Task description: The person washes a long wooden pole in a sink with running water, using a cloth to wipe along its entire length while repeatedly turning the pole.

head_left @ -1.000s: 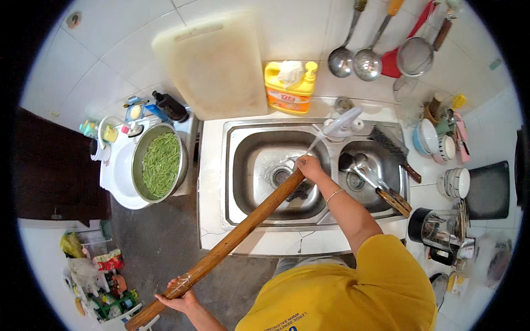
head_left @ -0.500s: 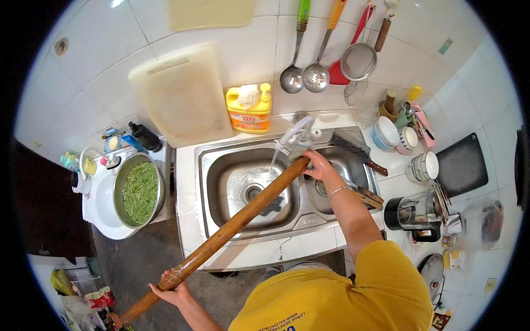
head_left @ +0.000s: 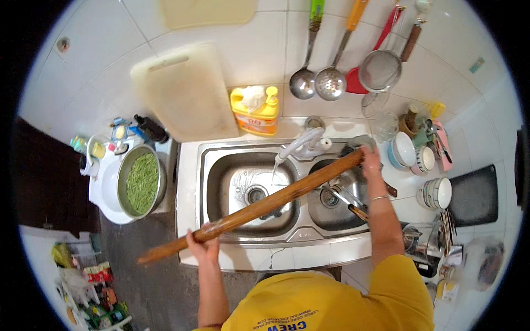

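Note:
A long, thick wooden rolling pin (head_left: 276,203) slants across the double sink, its lower-left end sticking out past the counter edge above the floor. My left hand (head_left: 204,246) is closed around it near that end. At the upper-right end my right hand (head_left: 371,161) is closed against the wood. Something greyish (head_left: 356,145) shows beside those fingers; I cannot tell whether it is a cloth or pad in the hand. Beneath the pin, water runs from the white faucet (head_left: 301,144) into the left basin (head_left: 232,182). Knife-like tools (head_left: 353,205) lie in the right basin.
A metal bowl of cut green beans (head_left: 142,185) stands at left in a white basin. A cutting board (head_left: 185,94) and a yellow jug (head_left: 255,113) lean or stand behind the sink. Bowls (head_left: 403,149) and a blender jug (head_left: 422,243) are at right. Ladles (head_left: 303,83) hang above.
The rolling pin has swung flatter and moved right. My right hand has gone from beside the faucet to beyond the right basin; my left hand has come up and right to the counter edge.

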Available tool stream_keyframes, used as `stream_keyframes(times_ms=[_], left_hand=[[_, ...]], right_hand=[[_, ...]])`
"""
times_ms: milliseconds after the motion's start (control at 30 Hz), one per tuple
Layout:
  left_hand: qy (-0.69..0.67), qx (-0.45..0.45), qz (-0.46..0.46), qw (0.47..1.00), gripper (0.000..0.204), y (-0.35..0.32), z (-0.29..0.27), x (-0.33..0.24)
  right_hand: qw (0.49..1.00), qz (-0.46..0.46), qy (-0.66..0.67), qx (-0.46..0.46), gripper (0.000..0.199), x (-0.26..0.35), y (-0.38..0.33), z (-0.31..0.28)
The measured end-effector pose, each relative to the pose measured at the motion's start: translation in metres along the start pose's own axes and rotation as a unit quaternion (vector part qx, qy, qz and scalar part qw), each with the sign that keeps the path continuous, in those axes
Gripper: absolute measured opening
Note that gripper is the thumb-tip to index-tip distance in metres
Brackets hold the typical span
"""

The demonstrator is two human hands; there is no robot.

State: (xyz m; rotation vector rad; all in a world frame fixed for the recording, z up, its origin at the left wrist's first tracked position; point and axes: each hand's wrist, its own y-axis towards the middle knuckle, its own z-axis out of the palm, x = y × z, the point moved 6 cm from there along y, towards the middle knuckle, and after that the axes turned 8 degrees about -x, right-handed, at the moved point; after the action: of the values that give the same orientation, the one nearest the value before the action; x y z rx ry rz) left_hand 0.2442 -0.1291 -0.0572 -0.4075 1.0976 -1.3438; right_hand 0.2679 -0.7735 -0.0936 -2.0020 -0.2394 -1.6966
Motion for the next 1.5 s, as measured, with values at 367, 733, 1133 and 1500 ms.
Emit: stream_keyframes(times_ms=[367, 733, 1133, 1500], left_hand=[[-0.005, -0.028, -0.081, 0.996, 0.043, 0.008, 0.034, 0.124], [0.052, -0.024, -0.063, 0.996, 0.040, 0.070, 0.025, 0.106], [0.157, 0.031, -0.046, 0.986, 0.025, 0.095, 0.021, 0.119], [0.206, 0.077, -0.159, 0.962, 0.041, 0.044, 0.042, 0.201]], right_hand=[[0.998, -0.014, 0.009, -0.067, 0.062, 0.042, 0.075, -0.120], [0.974, -0.165, -0.128, -0.092, 0.053, -0.018, 0.082, -0.145], [0.721, -0.415, -0.521, -0.191, 0.023, 0.005, -0.017, -0.146], [0.884, -0.122, -0.047, 0.449, 0.059, 0.100, -0.220, 0.148]])
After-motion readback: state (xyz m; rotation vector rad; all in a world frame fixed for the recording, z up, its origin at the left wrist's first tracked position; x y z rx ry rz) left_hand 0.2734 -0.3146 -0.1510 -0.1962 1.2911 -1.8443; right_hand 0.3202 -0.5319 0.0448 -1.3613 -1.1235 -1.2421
